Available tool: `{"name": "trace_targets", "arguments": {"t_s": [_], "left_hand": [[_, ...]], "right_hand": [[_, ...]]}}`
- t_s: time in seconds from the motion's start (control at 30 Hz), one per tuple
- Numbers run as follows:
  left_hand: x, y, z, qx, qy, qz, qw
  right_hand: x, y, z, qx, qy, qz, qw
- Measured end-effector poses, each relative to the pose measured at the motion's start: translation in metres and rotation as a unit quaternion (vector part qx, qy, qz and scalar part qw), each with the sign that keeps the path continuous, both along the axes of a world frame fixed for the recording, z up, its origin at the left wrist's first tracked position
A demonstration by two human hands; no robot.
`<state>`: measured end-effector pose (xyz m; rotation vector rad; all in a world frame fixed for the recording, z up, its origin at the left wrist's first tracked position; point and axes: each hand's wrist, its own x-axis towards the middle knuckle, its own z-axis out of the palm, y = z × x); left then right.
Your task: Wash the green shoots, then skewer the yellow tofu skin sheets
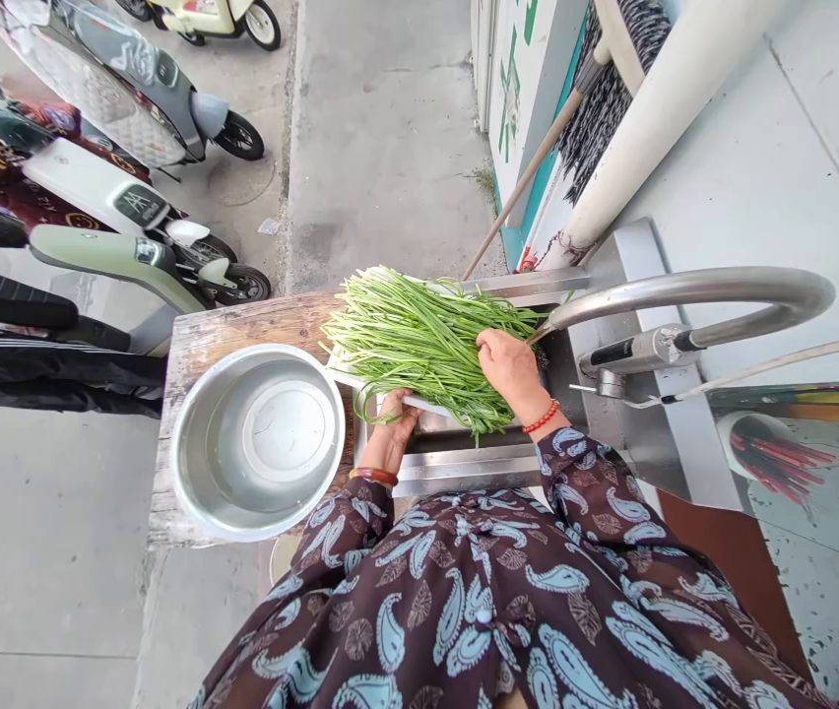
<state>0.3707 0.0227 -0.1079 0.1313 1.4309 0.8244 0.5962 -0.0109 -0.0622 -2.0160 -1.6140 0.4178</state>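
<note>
In the view from the head-worn camera, a person in a dark paisley blouse [493,601] stood at a steel sink [456,471], both hands at work on a thick heap of long green stalks [419,340]. The greens lay in a white tray [430,405] above the basin, their trimmed ends toward ten o'clock and some leaf tips drooping over the rim at five.

The left hand [390,431], below an orange-red bangle [373,476], gripped the tray's near edge at seven o'clock, a loop of stalks curling beside it. The right hand [512,372], a red beaded bracelet [542,417] at its wrist, rested on the leaves at four o'clock with fingers curled; whether it clasped any could not be told.

A wide metal bowl [227,394] sat at eight o'clock on a weathered wooden counter [242,325]. The curved faucet [751,286] stood at three, a mop [612,98] leaned at one, and parked scooters [116,212] filled ten.
</note>
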Motion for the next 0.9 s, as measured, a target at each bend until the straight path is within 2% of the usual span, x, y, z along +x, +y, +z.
{"name": "trace_targets", "arguments": {"t_s": [0.1, 0.2, 0.3, 0.4, 0.47, 0.53, 0.67, 0.73, 0.83, 0.9], "left_hand": [[-0.001, 0.000, 0.001, -0.009, -0.012, -0.006, 1.000], [-0.001, 0.000, 0.001, -0.013, -0.020, -0.009, 1.000], [-0.001, 0.001, 0.000, -0.016, -0.023, -0.013, 1.000], [-0.001, 0.002, -0.001, -0.015, -0.025, -0.018, 0.999], [-0.002, 0.002, -0.002, -0.012, -0.028, -0.021, 0.999], [-0.002, 0.001, -0.004, -0.010, -0.034, -0.024, 0.999], [-0.003, 0.001, -0.007, -0.005, -0.040, -0.024, 0.999], [-0.003, 0.002, -0.006, 0.002, -0.042, -0.024, 0.999], [-0.001, 0.003, -0.003, 0.010, -0.043, -0.027, 0.999], [-0.001, 0.003, -0.001, 0.011, -0.039, -0.029, 0.999]], "right_hand": [[-0.002, 0.000, -0.003, 0.004, -0.009, 0.002, 1.000], [0.000, -0.001, -0.007, 0.037, 0.025, -0.007, 0.999], [0.003, -0.001, -0.010, 0.077, 0.119, -0.043, 0.989], [0.006, -0.009, -0.004, 0.094, 0.273, -0.085, 0.954], [0.009, -0.023, 0.001, 0.095, 0.350, -0.115, 0.925], [0.016, -0.044, 0.002, 0.096, 0.378, -0.163, 0.906], [0.040, -0.092, -0.018, 0.051, 0.376, -0.270, 0.885], [0.053, -0.109, -0.033, 0.002, 0.322, -0.255, 0.912], [0.064, -0.120, -0.050, -0.073, 0.166, -0.130, 0.975], [0.064, -0.121, -0.054, -0.116, 0.078, -0.074, 0.987]]}}
